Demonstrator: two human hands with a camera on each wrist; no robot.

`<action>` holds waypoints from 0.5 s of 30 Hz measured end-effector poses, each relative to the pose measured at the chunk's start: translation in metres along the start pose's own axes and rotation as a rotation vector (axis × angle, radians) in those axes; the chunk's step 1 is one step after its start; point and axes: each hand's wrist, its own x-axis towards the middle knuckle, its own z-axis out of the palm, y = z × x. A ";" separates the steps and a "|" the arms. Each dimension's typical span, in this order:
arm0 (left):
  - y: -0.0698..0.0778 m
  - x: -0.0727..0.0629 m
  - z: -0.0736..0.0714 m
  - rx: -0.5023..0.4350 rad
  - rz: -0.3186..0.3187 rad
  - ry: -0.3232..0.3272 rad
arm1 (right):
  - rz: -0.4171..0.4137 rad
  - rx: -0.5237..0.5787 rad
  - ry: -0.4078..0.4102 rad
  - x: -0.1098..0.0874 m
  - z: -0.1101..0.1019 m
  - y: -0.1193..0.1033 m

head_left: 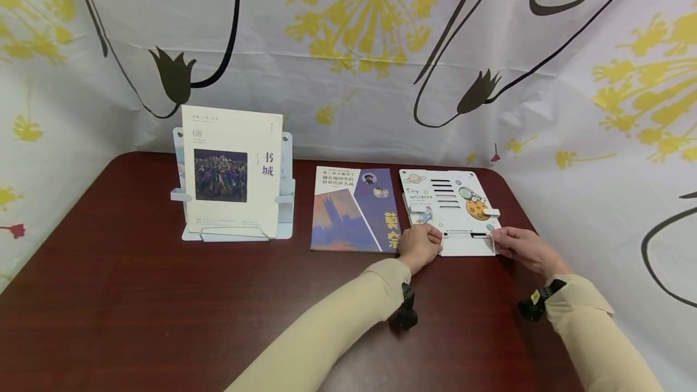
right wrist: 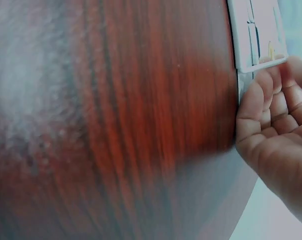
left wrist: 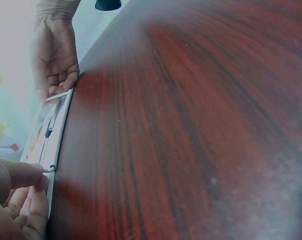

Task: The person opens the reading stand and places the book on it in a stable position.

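Left hand (head_left: 418, 248) and right hand (head_left: 524, 250) have fingers pinched on opposite sides of the "Tiny universe" book stand (head_left: 453, 215)'s front edge, flat at bench (head_left: 229, 313) far right, beside "莫奈" book (head_left: 342, 222); "08 书城" magazine (head_left: 231, 132) stands left.

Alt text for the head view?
Left hand and right hand grip the near end of a white book stand lying flat on a dark red table. To the left: a closed book, then another stand holding up a magazine.
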 end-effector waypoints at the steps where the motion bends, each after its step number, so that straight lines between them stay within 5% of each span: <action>1: -0.001 -0.001 0.000 0.000 0.016 0.004 | -0.009 0.014 -0.011 -0.001 -0.001 0.001; 8: -0.009 -0.002 0.004 0.037 0.202 0.044 | -0.111 0.106 -0.109 -0.003 -0.006 0.010; 15: -0.009 -0.003 -0.001 0.125 0.361 0.018 | -0.188 0.205 -0.244 -0.002 -0.010 0.013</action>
